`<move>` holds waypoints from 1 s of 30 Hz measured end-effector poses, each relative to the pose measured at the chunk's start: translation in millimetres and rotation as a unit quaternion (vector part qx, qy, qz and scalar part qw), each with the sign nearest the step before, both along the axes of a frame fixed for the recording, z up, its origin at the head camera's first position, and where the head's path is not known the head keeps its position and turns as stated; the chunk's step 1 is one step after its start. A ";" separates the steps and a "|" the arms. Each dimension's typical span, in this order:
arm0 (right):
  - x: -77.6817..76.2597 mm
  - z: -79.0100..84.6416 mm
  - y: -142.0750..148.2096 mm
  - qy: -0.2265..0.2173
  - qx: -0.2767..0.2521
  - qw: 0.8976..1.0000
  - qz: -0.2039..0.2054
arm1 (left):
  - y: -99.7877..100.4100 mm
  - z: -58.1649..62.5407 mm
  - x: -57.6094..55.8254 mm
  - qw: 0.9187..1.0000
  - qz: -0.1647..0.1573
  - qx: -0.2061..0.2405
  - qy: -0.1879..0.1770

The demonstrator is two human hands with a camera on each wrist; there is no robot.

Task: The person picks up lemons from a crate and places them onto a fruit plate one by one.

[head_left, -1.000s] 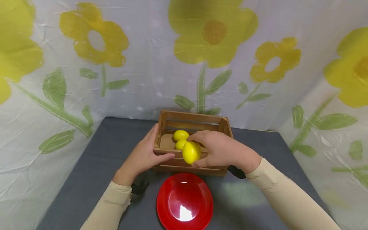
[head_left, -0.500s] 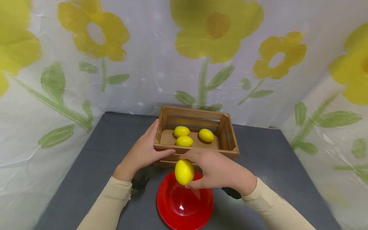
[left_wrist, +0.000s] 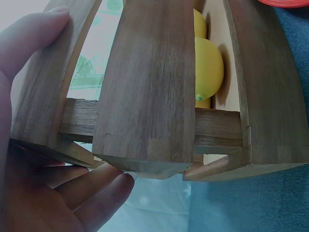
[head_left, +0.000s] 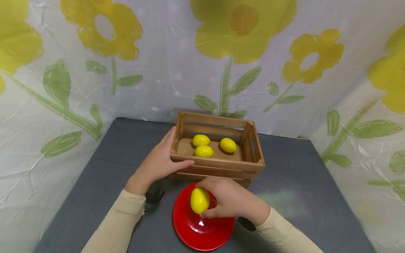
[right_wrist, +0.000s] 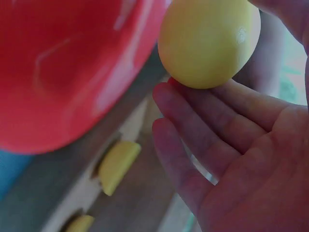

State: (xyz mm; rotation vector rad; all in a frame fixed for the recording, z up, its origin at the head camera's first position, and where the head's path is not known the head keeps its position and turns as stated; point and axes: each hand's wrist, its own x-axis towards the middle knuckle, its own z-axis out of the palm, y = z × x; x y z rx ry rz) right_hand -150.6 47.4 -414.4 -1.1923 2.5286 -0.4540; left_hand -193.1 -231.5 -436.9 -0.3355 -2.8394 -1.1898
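My right hand [head_left: 229,198] pinches a yellow lemon [head_left: 200,201] between thumb and fingers, over the red plate [head_left: 205,243]. In the right wrist view the lemon [right_wrist: 207,43] rests against the fingertips, with the glossy plate [right_wrist: 72,72] beside it. My left hand [head_left: 155,167] grips the near left corner of a slatted wooden crate [head_left: 221,163]. Its thumb lies along the front, and the fingers reach round the side, as the left wrist view shows on the slats [left_wrist: 145,87]. Inside the crate lie three lemons, one [head_left: 228,145] at the right and two [head_left: 204,151] at the left.
The dark grey table [head_left: 291,182] carries the crate at the back and the plate in front of it. A pale cloth [head_left: 171,70] printed with yellow flowers hangs behind and at both sides. Dark wrist devices [head_left: 155,196] sit under the forearms.
My right hand has brought the lemon from above the crate's front edge towards me and down over the plate. The left hand keeps its grip on the crate. The head view has tilted slightly down.
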 end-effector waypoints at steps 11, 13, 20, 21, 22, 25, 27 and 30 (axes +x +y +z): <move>-2.6 -24.1 -7.8 -0.007 0.012 1.000 -0.006 | -0.6 -0.9 -0.1 1.000 0.004 0.006 0.003; -3.5 -25.5 -7.8 -0.006 0.010 1.000 -0.010 | -0.4 -0.6 -0.5 1.000 0.004 0.008 0.006; -3.9 -30.5 -8.0 -0.005 0.003 1.000 -0.015 | 1.5 1.7 -1.3 1.000 0.000 0.008 0.004; -3.6 -31.7 -8.0 -0.005 0.002 1.000 -0.015 | 1.7 1.6 -1.1 1.000 0.000 0.008 0.003; -3.5 -32.9 -8.1 -0.006 0.000 1.000 -0.015 | 1.9 1.3 -0.9 1.000 0.000 0.008 0.003; -3.3 -36.5 -8.8 -0.007 -0.003 1.000 -0.015 | 1.7 0.0 -0.2 1.000 0.000 0.007 0.005; -3.3 -38.5 -9.5 -0.008 -0.003 1.000 -0.014 | 1.4 -0.6 -0.1 1.000 0.001 0.006 0.005; -3.4 -41.4 -10.4 -0.007 -0.003 1.000 -0.013 | 0.6 -0.9 -0.1 1.000 0.002 0.007 0.006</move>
